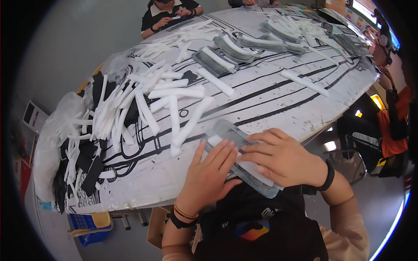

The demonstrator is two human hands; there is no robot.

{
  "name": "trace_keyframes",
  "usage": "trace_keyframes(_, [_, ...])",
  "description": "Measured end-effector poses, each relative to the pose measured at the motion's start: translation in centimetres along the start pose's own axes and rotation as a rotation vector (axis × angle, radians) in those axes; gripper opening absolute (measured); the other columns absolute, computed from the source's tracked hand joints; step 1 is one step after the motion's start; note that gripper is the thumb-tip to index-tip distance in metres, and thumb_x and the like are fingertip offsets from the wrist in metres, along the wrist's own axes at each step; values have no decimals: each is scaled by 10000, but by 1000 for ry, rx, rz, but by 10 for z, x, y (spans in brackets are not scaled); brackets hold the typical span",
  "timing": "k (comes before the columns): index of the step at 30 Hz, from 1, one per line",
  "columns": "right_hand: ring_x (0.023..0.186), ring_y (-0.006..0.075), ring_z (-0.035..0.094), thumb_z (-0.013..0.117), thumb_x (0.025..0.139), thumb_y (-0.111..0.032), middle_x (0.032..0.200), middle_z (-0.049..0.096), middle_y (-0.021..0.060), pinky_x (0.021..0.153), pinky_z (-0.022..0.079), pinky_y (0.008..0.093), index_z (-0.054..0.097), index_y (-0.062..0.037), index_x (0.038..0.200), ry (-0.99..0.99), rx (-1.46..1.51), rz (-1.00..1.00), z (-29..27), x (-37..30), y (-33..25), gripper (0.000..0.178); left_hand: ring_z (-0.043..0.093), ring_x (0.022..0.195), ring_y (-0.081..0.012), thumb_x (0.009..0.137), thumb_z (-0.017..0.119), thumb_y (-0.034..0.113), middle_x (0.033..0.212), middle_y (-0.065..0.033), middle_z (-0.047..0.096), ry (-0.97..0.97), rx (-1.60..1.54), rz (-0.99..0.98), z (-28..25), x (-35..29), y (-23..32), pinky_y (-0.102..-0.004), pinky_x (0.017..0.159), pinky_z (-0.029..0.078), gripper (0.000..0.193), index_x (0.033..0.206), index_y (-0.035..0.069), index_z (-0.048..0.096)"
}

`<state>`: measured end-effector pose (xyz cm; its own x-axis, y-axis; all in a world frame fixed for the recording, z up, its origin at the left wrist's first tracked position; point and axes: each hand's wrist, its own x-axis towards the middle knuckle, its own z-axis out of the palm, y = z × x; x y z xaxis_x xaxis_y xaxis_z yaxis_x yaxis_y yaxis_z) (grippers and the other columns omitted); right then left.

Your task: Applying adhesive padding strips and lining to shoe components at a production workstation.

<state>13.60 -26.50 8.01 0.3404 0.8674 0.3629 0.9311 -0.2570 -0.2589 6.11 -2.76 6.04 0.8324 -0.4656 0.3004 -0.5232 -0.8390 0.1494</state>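
At the table's near edge lies a grey fabric piece [227, 129] with a white foam strip [256, 172] along its middle. My left hand [210, 172] rests on the strip's far end, fingers stretched out flat and the thumb apart. Over the middle of the same strip lies my right hand [284, 160], its fingers spread and slightly bent, the thumb resting near the strip's close end. Both hands cover parts of the strip and fabric. What is under the fingertips is hidden.
A heap of loose white foam strips [130, 102] and black pieces [92, 176] covers the table's left. Farther back lie grey fabric pieces with strips [220, 58] and another white pile [294, 28]. A person [167, 17] works across the table; another person [392, 126] is at right.
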Motion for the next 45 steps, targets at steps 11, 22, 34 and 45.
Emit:
trace_keyframes(11, [1265, 261, 550, 669, 815, -167, 1329, 610, 71, 1027, 417, 491, 651, -96, 1258, 43, -223, 152, 12, -23, -24, 449, 564, 1097, -264, 812, 785, 252, 1214, -71, 612, 235, 234, -280, 35, -20, 36, -436, 913, 401, 556, 1305, 38, 644])
trace_keyframes(22, [1028, 186, 627, 632, 755, -45, 1078, 659, 27, 906, 414, 420, 691, -62, 1158, 272, -325, 150, 71, -33, -27, 408, 618, 937, -209, 792, 685, 93, 1005, -52, 637, 375, 260, -190, 38, -45, 36, -350, 733, 424, 274, 1057, 27, 709])
trace_keyframes(34, [846, 166, 612, 703, 715, -15, 864, 617, -21, 968, 336, 480, 719, -117, 1019, 113, -174, 290, 26, -12, -21, 321, 571, 744, -227, 687, 796, 11, 812, -23, 620, 247, -117, -294, 4, -31, 18, -352, 687, 408, 326, 998, 97, 751])
trace_keyframes(45, [810, 160, 608, 661, 672, 25, 821, 597, -25, 985, 331, 502, 704, -126, 981, 79, -157, 285, 27, -14, -21, 347, 561, 755, -225, 754, 756, 67, 861, -22, 585, 187, -108, -168, 4, -33, 14, -375, 697, 409, 262, 1011, 80, 704])
